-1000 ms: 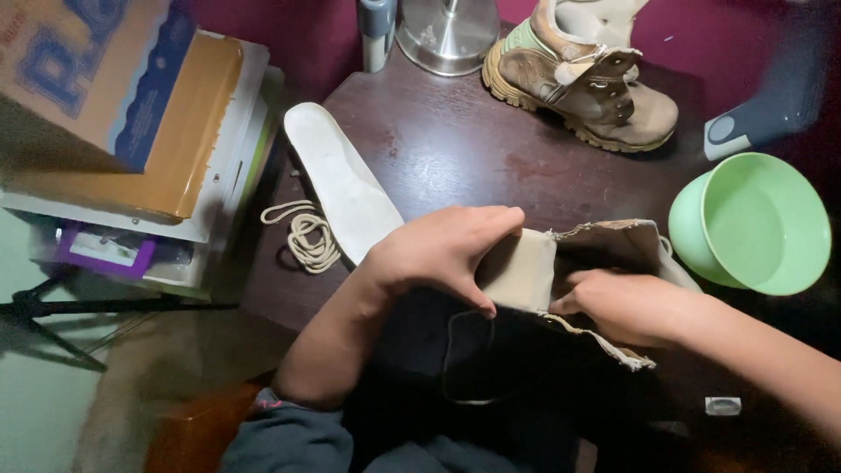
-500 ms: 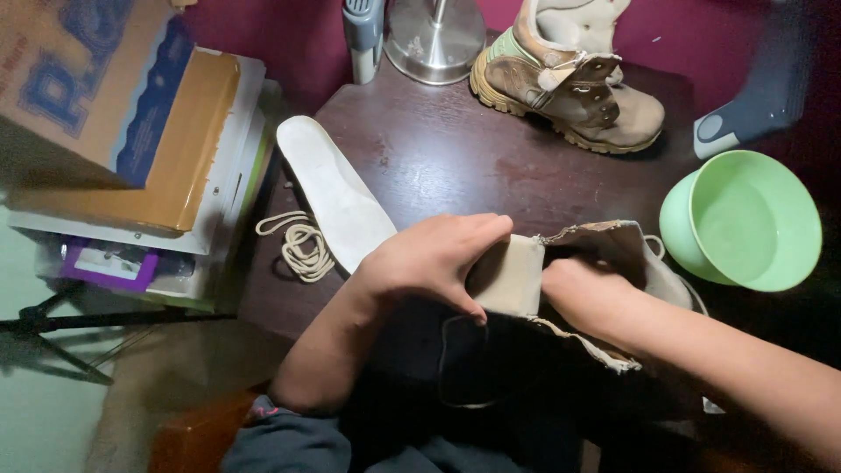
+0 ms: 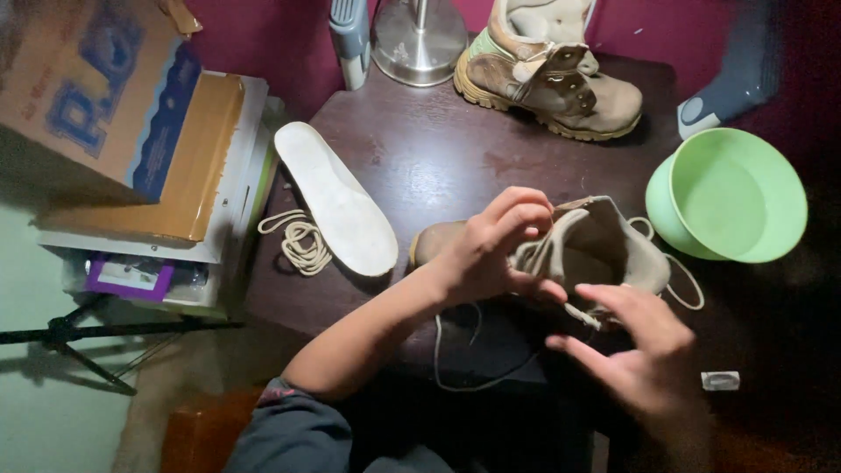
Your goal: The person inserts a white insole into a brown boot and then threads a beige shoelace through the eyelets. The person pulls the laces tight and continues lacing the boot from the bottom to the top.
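A tan suede boot (image 3: 613,250) lies on the dark wooden table (image 3: 420,158), its opening turned toward me. My left hand (image 3: 491,250) grips the boot's upper at the tongue, fingers curled over the edge. My right hand (image 3: 644,359) hovers just below the boot with fingers spread; the tip of a pale lace (image 3: 583,315) lies between thumb and forefinger, not clearly pinched. A loop of that lace (image 3: 464,377) hangs over the table's front edge. The matching boot (image 3: 552,83) stands upright at the back.
A white insole (image 3: 337,201) and a coiled lace (image 3: 302,243) lie at the table's left side. A green bowl (image 3: 727,206) sits on the right, a metal lamp base (image 3: 419,39) at the back. Stacked boxes (image 3: 140,149) and a tripod (image 3: 70,337) stand to the left.
My right hand has come out of the boot's opening and drawn back toward me. The boot now lies further up on the table, with a lace trailing from it.
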